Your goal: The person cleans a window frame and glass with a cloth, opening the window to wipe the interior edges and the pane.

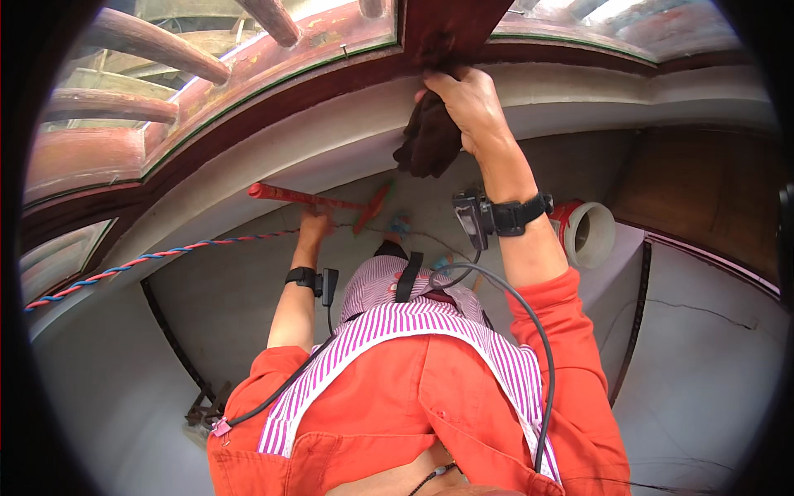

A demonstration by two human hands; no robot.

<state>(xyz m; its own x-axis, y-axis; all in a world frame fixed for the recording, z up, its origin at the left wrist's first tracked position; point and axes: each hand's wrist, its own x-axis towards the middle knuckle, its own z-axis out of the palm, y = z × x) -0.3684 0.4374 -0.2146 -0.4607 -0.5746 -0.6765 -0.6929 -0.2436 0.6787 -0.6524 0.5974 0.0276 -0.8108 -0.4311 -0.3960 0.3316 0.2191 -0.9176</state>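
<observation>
My right hand [474, 105] is raised to the dark red wooden window frame [443, 31]. It grips a dark brown cloth [431, 133], which hangs in folds below the fingers. My left hand [315, 228], lower and to the left, is closed around the red handle of a squeegee-like tool [282, 193]. The tool's crosswise head [374, 208], red with green, points to the right; its exact kind is hard to tell. A twisted red and blue cord [180, 250] runs up to my left hand from the left. Whether the fingers touch this cord cannot be seen.
Window panes [205, 118] with wooden bars behind them curve across the top, above a pale sill [558, 87]. A nail [345, 51] sticks out by the glass. Below right is a white and red bucket [589, 234]. A small wooden stool-like object [208, 406] stands lower left.
</observation>
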